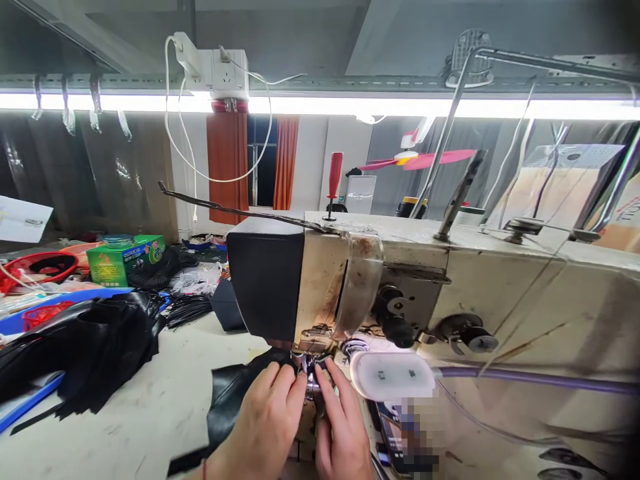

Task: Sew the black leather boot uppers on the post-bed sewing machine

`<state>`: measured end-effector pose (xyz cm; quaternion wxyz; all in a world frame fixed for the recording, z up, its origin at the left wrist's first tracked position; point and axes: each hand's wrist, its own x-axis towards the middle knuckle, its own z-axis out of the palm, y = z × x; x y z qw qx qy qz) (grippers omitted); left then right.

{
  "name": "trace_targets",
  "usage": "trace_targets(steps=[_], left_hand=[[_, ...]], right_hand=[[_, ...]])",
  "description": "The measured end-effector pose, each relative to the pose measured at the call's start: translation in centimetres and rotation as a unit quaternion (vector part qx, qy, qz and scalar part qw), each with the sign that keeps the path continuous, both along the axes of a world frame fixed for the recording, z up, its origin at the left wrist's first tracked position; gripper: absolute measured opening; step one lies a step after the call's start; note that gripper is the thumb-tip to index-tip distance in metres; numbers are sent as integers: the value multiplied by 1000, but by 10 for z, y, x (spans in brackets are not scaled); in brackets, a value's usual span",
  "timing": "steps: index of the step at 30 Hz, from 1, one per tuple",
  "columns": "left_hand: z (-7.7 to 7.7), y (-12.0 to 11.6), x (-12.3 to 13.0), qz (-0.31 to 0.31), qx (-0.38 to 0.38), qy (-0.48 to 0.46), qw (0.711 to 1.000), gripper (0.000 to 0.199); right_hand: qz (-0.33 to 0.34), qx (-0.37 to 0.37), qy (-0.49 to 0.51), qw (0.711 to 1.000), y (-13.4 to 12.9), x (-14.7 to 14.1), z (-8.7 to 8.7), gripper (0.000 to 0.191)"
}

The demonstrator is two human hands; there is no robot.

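Observation:
Both my hands are close together under the head of a beige sewing machine (pixel 525 293). My left hand (pixel 273 407) has its fingers bent and pressed on black leather (pixel 227 393), which spreads out to the left on the table. Just right of the needle area, my right hand (pixel 343 420) holds a small dark edge of material between its fingertips, close to the metal presser foot (pixel 309 373). The needle tip itself is too small to tell. An oval lamp (pixel 393 375) glows to the right of my right hand.
Black leather pieces (pixel 110 340) lie in a pile at the left, by a blue tray (pixel 30 320) and a green box (pixel 125 260). A phone (pixel 395 433) lies right of my right hand. A red screwdriver (pixel 335 177) stands on the machine.

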<state>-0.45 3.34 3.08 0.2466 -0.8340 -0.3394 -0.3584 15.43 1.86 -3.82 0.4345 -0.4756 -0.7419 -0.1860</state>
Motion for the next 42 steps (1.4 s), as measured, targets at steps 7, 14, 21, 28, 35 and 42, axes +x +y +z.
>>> trace_targets(steps=[7, 14, 21, 28, 35, 42], left_hand=[[-9, -3, 7, 22, -8, -42, 999, 33], [2, 1, -6, -47, -150, -67, 985, 30], [50, 2, -35, -175, -290, -2, 941, 21], [41, -12, -20, -182, -308, -27, 933, 28], [-12, -26, -2, -66, -137, -45, 987, 43], [-13, -29, -1, -38, -73, -48, 995, 39]], right_hand=[[-29, 119, 213, 969, -7, -19, -10, 35], [344, -331, 741, 473, -21, -79, 8, 53], [380, -268, 825, 320, -33, -97, 56, 27], [270, -335, 731, 529, -38, -57, 53, 42], [271, -398, 635, 604, -41, -28, 37, 40], [181, -346, 674, 627, -49, -32, 28, 41]])
